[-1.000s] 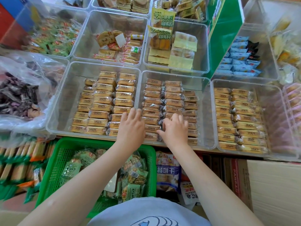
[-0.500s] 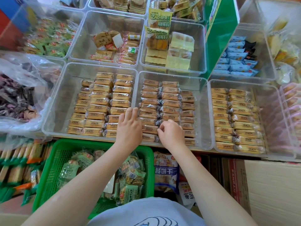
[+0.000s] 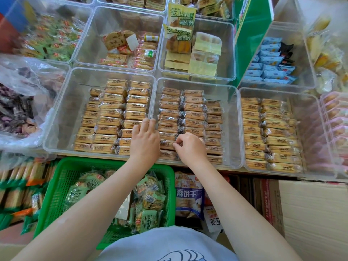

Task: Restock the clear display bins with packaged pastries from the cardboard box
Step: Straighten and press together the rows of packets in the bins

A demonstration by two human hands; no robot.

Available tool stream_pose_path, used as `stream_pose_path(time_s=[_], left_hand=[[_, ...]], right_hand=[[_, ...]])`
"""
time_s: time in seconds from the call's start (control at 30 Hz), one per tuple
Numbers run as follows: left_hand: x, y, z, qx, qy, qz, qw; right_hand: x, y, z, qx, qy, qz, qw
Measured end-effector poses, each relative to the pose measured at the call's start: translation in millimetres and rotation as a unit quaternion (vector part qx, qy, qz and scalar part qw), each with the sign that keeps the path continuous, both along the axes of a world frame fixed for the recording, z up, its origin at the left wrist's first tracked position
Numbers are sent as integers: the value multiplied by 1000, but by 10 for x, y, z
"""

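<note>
- The middle bin (image 3: pixel 232 117) has a bare strip along its right wall, beside three packed columns of pastries (image 3: pixel 194 113), and bare floor at its far end.
- The left bin (image 3: pixel 62 110) is bare along its left side and far end.
- The wall between these two bins stands under the left hand (image 3: pixel 145 140).
- Below the counter edge, a green basket (image 3: pixel 56 189) of packets fills the near space on the left.
- The cardboard box (image 3: pixel 310 213) blocks the near right.

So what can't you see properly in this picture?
- Head view: the packets under the left hand and right hand in the middle bin; the hands cover them.
- Whether the right hand's curled fingers pinch a wrapper: too small to tell.
- The cardboard box: cut off by the right edge, its contents unseen.
- The dark sweets in the plastic bag: blurred, cut off at the left edge.
</note>
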State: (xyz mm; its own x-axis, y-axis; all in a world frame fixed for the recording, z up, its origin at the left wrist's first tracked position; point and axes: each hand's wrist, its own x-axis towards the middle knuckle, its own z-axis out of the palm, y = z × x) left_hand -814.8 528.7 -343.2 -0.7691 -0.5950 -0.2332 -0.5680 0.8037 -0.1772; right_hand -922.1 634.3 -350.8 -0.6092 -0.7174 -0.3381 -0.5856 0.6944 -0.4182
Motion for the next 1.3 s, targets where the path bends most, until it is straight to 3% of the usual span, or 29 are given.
stream_pose_path(time_s=[0.13,0.3,0.4,0.5,0.6,0.73,0.97,1.2,1.3], left_hand=[[-34,18,4,-2,-34,-12,999],[-126,-17,103,10,-60,-31,998],[-1,-87,143,26,-35,-48,998],[174,-112,170,67,-15,-44,997],[154,-82,211,94,-53,-33,994],[108,-58,233,93,-68,-35,993],[142,-23,195,78,-40,-62,994],[-153,48,258,-8,-156,-78,985],[-229,98,251,14,-138,-89,986]], right_hand=[[1,-16,-29,15,26,5,1000],[-52,-19,12,36,-14,-10,999],[-88,96,112,2,-40,-21,999],[-91,168,201,107,-52,21,993],[-72,93,187,188,-55,35,980],[-46,-5,181,176,-80,52,980],[-56,52,135,152,-36,53,986],[16,11,132,157,19,46,986],[-125,155,214,103,-14,-14,995]])
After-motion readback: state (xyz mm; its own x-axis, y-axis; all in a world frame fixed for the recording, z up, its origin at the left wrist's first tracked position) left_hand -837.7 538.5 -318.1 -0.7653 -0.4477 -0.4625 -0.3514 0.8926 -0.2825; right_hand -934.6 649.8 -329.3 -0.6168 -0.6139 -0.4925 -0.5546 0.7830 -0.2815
